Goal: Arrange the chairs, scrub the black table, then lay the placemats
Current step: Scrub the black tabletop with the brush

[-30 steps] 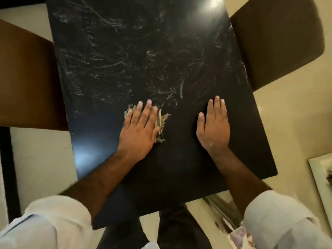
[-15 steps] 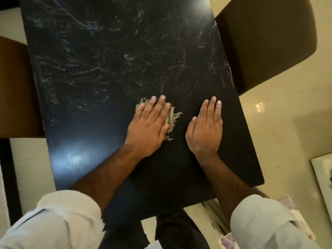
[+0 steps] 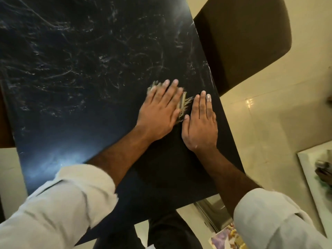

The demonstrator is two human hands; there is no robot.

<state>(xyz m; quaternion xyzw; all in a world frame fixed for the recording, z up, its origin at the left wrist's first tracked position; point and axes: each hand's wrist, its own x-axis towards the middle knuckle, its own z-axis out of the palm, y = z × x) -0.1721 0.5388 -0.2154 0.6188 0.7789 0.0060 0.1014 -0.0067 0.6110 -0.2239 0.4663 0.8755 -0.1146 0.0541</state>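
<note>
Glossy black marble-look table [image 3: 80, 69], soap-streaked. My left hand [image 3: 158, 112] flat, pressing frayed straw-coloured fibre scrubber [image 3: 183, 106], centre frame; right hand [image 3: 201, 124] flat, empty. Risk: wet surface, palm slips.

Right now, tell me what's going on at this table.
A person is scrubbing the black table. The left hand presses flat on a frayed straw-coloured scrubber, and the right hand lies flat on the tabletop right beside it, near the right edge. Pale swirled smears cover the far part of the surface, while the near part looks dark and clear. A dark chair stands at the right side. No placemats are laid on the table yet.
</note>
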